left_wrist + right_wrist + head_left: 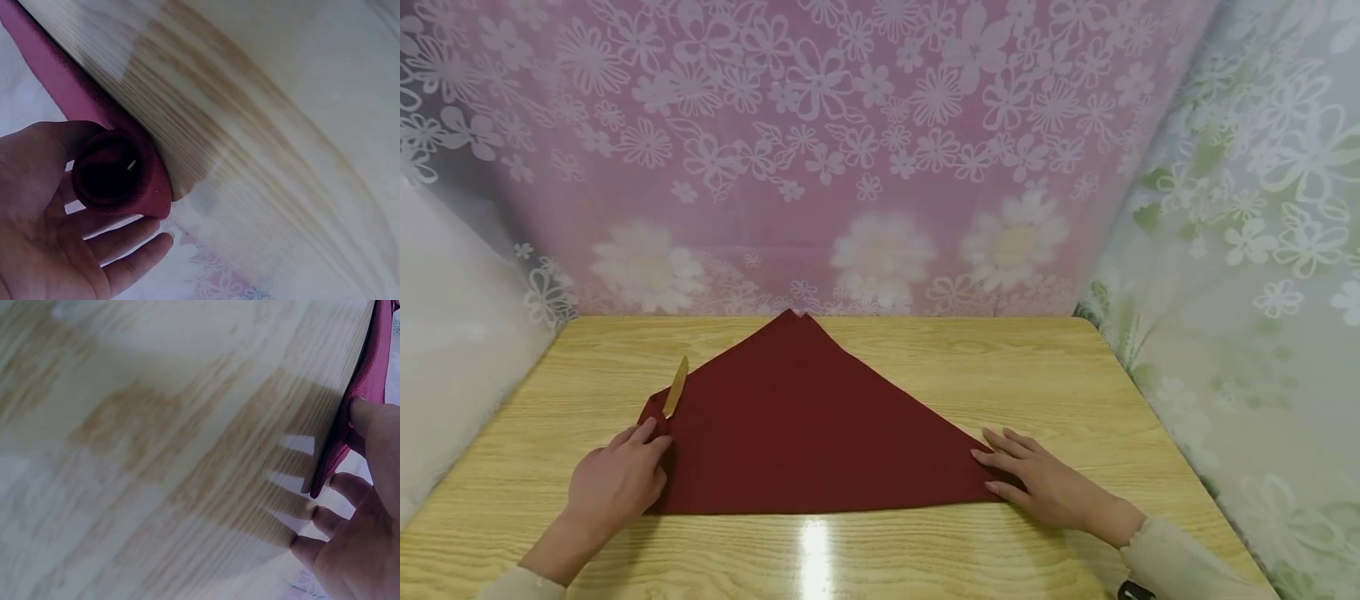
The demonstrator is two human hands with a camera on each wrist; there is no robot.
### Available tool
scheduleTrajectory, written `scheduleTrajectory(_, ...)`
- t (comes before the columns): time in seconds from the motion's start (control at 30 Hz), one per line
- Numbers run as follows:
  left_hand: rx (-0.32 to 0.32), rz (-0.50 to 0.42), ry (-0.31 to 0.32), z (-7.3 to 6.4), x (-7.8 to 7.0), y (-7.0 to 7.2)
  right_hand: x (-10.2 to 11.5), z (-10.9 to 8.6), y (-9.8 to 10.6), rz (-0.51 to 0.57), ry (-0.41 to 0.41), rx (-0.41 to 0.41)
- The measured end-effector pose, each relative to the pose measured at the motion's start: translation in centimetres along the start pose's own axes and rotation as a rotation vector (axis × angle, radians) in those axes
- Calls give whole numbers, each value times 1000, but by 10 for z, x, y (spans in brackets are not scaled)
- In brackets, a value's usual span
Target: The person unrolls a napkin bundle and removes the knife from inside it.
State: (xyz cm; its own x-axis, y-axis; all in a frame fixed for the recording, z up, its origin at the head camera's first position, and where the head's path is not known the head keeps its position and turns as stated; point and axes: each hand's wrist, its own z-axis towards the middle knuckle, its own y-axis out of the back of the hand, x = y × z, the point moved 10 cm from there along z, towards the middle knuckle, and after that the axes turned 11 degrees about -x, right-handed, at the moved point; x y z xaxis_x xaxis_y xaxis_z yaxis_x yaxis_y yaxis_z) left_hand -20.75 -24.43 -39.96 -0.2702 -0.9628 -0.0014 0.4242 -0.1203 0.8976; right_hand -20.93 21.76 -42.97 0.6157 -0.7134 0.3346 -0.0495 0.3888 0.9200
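A dark red cloth napkin (820,433) lies folded in a triangle, its peak at the table's far edge. Its left end is rolled up, and a gold knife (676,387) sticks out of the roll at the far end, blade showing, the rest hidden in the cloth. Around the near part of that roll, my left hand (621,475) holds with thumb and fingers. From the left wrist view, the roll's hollow end (107,172) sits between thumb and fingers, with a small pale spot inside. My right hand (1048,483) rests with spread fingers on the napkin's right corner (334,450).
The napkin lies on a light wood-grain table (1015,375). Behind it hangs a pink flowered curtain (820,167), and a pale floral sheet (1262,275) is at the right. A whitish cover (452,333) stands along the left side.
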Motion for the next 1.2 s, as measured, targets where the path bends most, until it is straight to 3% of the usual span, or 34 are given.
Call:
scheduleTrajectory(0.13, 63, -28, 41, 1, 6, -5, -1, 0, -1, -5, 1, -1)
scheduleTrajectory(0.27, 83, -54, 70, 3, 9, -7, -2, 1, 0, -8, 5, -6)
scheduleTrajectory(0.8, 44, -77, 71, 11, 9, -9, -1, -1, 2, -4, -4, -26)
scheduleTrajectory(1.2, 62, -101, 118, 14, 14, -12, -1, -1, 0, -12, -5, -37)
